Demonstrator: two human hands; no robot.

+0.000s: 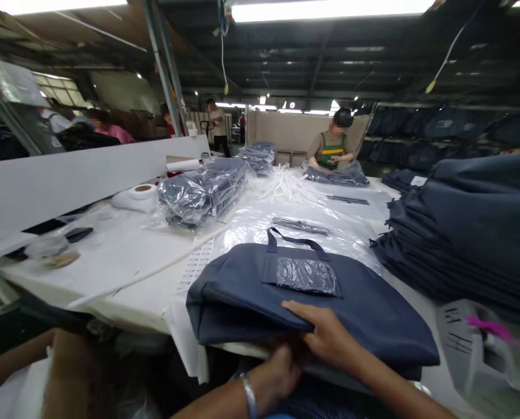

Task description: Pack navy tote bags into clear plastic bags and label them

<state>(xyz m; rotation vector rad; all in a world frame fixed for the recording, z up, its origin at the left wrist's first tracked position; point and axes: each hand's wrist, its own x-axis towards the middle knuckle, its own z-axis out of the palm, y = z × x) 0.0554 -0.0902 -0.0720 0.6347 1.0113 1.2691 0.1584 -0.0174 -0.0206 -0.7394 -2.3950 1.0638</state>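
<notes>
A navy fabric bag (242, 276) lies flattened at the table's front edge, with its short handle at the far side. A clear plastic pocket (306, 275) sits on its upper face. My right hand (329, 334) grips the bag's near edge, one digit stretched over the top and the other fingers partly hidden. Below that edge, my left hand (279, 375) is close to the right one; a silvery bracelet circles its wrist. Motion blur and shadow obscure the left fingers, so I cannot tell what they hold.
Stacked navy bags (469, 227) rise at the right. Plastic-wrapped bags (202, 192) stand at the left back, near a white roll (137, 196). White strips (286, 185) and thin dark strips (301, 225) lie beyond my bag. A co-worker (333, 145) works across the table.
</notes>
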